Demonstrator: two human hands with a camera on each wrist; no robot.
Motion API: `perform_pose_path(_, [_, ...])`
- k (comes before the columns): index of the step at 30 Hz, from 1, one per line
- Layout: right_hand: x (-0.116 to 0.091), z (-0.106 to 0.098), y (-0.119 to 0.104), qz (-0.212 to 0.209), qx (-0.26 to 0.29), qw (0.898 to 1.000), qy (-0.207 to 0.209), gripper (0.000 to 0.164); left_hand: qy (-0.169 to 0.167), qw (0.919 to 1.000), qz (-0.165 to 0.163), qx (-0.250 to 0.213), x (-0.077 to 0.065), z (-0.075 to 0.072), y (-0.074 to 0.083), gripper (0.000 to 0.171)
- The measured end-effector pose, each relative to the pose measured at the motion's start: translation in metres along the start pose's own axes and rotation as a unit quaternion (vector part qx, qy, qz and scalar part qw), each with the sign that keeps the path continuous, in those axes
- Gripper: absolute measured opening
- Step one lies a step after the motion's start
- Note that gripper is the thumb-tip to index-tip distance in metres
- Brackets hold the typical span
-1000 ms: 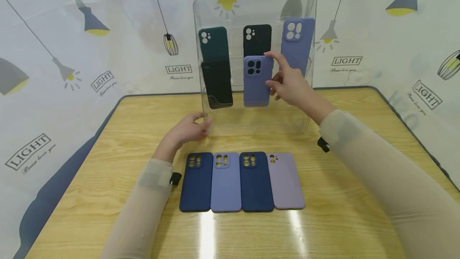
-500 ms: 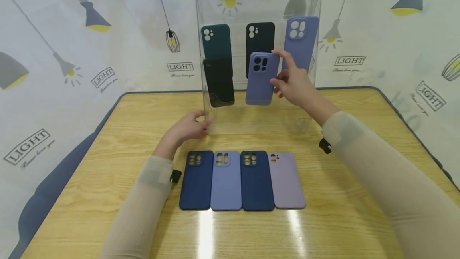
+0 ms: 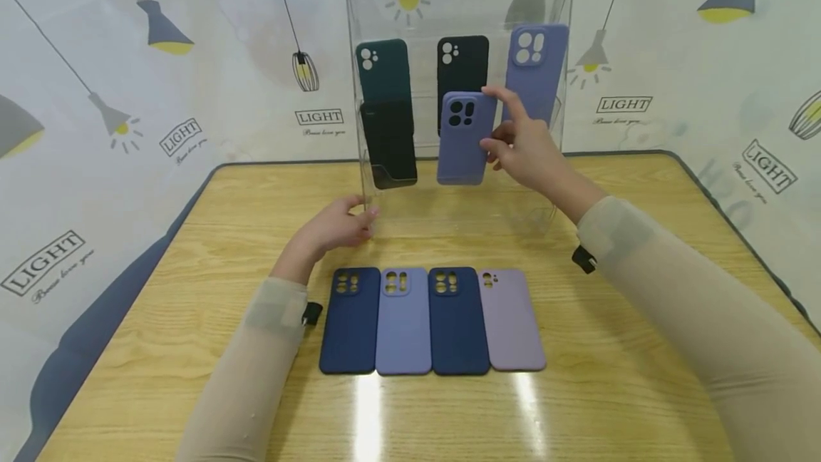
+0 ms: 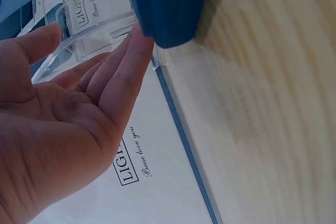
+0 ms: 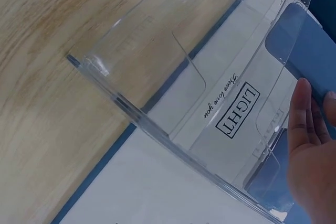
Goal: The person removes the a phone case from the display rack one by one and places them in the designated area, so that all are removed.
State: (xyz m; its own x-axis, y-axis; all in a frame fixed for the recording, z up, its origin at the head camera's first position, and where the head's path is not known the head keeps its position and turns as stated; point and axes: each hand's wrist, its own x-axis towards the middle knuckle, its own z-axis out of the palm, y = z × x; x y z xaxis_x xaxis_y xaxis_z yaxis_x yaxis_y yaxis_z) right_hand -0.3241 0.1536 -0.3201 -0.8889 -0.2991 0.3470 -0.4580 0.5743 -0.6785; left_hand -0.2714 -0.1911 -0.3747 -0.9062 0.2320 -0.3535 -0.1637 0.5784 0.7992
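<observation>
With index finger on the top corner and thumb at the side edge, my right hand (image 3: pixel 526 148) pinches a purple phone case (image 3: pixel 463 152). The case stands almost upright, tilted slightly right, its bottom behind the clear lip of the acrylic display stand (image 3: pixel 350 31). It overlaps a black phone case (image 3: pixel 463 59) on the upper tier. My left hand (image 3: pixel 336 225) holds the stand's lower left edge, thumb in front and fingers behind; the left wrist view shows those fingers (image 4: pixel 113 80) nearly straight. Also in the stand are a dark green case (image 3: pixel 388 70), a black case (image 3: pixel 388 141) and another purple case (image 3: pixel 537 66).
On the wooden table (image 3: pixel 609 348), two navy cases (image 3: pixel 349 334), a lavender case (image 3: pixel 404 334) and a pale lilac case (image 3: pixel 513 330) lie side by side in a row before the stand. A lamp-patterned cloth backdrop (image 3: pixel 244 113) surrounds the table.
In my right hand the purple case has leaned slightly, its top shifting right. My left hand keeps its place at the stand. The whole head view has shifted a little.
</observation>
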Motion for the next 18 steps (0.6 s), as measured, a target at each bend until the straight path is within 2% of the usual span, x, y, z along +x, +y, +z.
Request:
perform_pose_path(5, [-0.002, -0.002, 0.002, -0.01, -0.004, 1.0, 0.003, 0.078, -0.003, 1.0, -0.002, -0.007, 0.002, 0.001, 0.0, 0.068])
perform_pose_path(9, [-0.003, -0.009, 0.002, -0.024, -0.033, 0.999, 0.006, 0.076, -0.006, 1.0, -0.004, -0.006, 0.002, 0.001, -0.001, 0.07])
perform_pose_path(18, [-0.014, -0.053, -0.015, -0.015, -0.051, 0.998, 0.033, 0.076, -0.004, 0.9999, -0.01, -0.009, 0.003, 0.0, 0.0, 0.071])
